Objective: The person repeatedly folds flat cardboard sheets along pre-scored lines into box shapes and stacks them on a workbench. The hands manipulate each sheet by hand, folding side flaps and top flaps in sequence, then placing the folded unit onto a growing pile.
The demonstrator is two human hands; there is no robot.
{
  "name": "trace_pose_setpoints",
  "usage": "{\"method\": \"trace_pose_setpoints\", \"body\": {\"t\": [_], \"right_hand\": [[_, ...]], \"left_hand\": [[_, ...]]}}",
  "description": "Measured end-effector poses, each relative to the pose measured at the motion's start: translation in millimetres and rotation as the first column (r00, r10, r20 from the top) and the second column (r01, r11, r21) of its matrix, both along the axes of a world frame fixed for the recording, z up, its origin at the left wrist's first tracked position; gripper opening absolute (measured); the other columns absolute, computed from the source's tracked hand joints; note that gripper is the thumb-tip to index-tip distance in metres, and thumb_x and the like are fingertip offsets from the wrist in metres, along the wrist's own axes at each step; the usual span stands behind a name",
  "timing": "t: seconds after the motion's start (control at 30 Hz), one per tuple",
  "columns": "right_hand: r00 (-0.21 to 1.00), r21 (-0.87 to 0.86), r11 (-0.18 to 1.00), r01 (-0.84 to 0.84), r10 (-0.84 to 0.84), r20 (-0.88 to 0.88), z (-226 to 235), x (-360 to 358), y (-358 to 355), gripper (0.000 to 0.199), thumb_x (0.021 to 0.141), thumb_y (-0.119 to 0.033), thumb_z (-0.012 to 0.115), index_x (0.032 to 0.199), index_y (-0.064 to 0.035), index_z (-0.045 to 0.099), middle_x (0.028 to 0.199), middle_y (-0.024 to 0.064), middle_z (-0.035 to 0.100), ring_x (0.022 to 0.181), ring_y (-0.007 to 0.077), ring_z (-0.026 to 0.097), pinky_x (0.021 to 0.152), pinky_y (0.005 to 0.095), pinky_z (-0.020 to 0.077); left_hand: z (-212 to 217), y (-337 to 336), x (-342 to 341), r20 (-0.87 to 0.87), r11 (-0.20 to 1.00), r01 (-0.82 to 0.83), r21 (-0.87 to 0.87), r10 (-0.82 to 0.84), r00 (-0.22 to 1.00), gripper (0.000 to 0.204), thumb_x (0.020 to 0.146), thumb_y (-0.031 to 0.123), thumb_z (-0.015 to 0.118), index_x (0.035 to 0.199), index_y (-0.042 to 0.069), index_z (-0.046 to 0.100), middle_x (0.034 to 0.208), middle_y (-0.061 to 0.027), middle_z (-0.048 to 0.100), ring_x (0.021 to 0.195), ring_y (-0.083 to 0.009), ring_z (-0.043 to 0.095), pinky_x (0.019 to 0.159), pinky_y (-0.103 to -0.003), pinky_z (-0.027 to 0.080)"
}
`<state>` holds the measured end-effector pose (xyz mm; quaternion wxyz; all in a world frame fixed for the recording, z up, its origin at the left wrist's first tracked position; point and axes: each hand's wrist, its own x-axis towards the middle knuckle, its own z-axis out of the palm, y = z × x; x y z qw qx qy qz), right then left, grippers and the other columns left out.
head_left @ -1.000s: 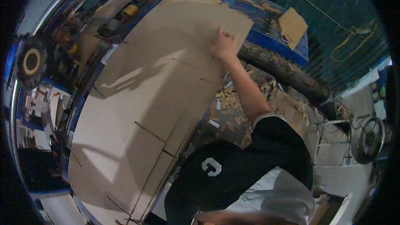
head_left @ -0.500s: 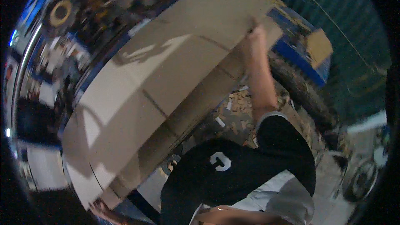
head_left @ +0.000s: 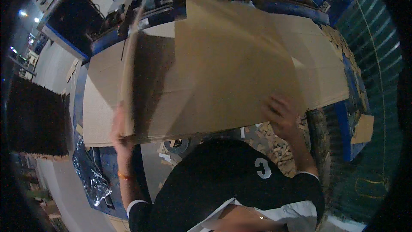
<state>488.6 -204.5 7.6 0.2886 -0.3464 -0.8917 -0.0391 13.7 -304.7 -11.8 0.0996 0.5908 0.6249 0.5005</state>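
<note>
A large flattened cardboard sheet lies across the stack of cardboard, its left flap folded upright. The left hand grips that flap's near edge; the right hand presses spread on the near edge. Cardboard scraps litter the floor beneath.

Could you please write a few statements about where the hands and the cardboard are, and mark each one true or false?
1. The left hand grips the near left edge of the large cardboard sheet. True.
2. The right hand hangs free, clear of the cardboard. False: it lies on the sheet's near edge, fingers spread.
3. The sheet's left flap stands raised on edge. True.
4. The cardboard is bright blue. False: it is plain brown.
5. Small cardboard scraps lie on the floor beneath the right hand. True.
</note>
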Motion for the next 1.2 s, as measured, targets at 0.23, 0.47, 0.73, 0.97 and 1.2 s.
{"method": "trace_pose_setpoints", "body": {"t": [0.23, 0.47, 0.73, 0.97, 1.2], "right_hand": [[0.976, -0.062, 0.989, -0.135, 0.143, 0.165, -14.0, -17.6, 28.2, 0.035, 0.07, -0.017, 0.067, 0.104, -0.0151, 0.062, 0.123, 0.0042, 0.053, 0.11, 0.0279, 0.048, 0.089, 0.0402, 0.042], [0.963, -0.181, 0.98, -0.085, 0.128, 0.239, -17.8, -19.7, 81.7, 0.053, 0.076, -0.044, 0.058, 0.123, -0.0198, 0.05, 0.132, 0.0053, 0.044, 0.122, 0.028, 0.038, 0.101, 0.0464, 0.0298], [0.905, -0.153, 0.986, 0.071, 0.001, 0.426, -2.2, -47.3, 189.5, 0.068, 0.075, -0.057, 0.053, 0.13, -0.0176, 0.043, 0.138, 0.0049, 0.037, 0.126, 0.0296, 0.032, 0.102, 0.0483, 0.0253], [0.874, -0.162, 0.916, 0.366, -0.278, 0.399, -1.5, -103.8, 244.7, 0.06, 0.084, -0.05, 0.048, 0.133, -0.0164, 0.039, 0.142, 0.0041, 0.03, 0.129, 0.0284, 0.029, 0.105, 0.0439, 0.0229], [0.909, -0.324, 0.851, 0.412, -0.363, 0.202, 10.2, 31.8, 151.2, 0.052, 0.08, -0.03, 0.057, 0.127, -0.011, 0.045, 0.135, 0.0161, 0.037, 0.126, 0.0324, 0.033, 0.105, 0.0438, 0.0236]], "left_hand": [[28.7, 39.2, 39.1, -0.69, 0.929, 0.153, -0.338, -0.354, 0.632, 0.063, 0.064, 0.001, 0.056, 0.125, 0.013, 0.049, 0.133, -0.0109, 0.043, 0.124, -0.0316, 0.038, 0.104, -0.046, 0.028], [31.0, 68.2, 20.9, -0.665, 0.922, 0.175, -0.346, -0.372, 0.648, 0.061, 0.069, 0.004, 0.055, 0.129, 0.013, 0.045, 0.134, -0.0119, 0.041, 0.125, -0.0316, 0.036, 0.105, -0.046, 0.027], [19.5, 159.0, -12.2, -0.637, 0.971, 0.174, -0.165, -0.24, 0.733, 0.06, 0.077, 0.009, 0.055, 0.134, 0.012, 0.038, 0.138, -0.0119, 0.036, 0.129, -0.0316, 0.03, 0.106, -0.043, 0.025], [18.5, 262.9, -7.6, -0.758, 0.926, -0.369, -0.078, 0.185, 0.626, 0.06, 0.082, 0.017, 0.055, 0.136, 0.009, 0.031, 0.135, -0.0189, 0.037, 0.127, -0.0346, 0.03, 0.105, -0.043, 0.024], [-13.9, 98.3, -61.6, -0.538, 0.943, -0.309, -0.121, 0.199, 0.819, 0.064, 0.075, 0.015, 0.066, 0.13, 0.0, 0.037, 0.132, -0.0213, 0.039, 0.122, -0.0369, 0.037, 0.102, -0.041, 0.029]]}}
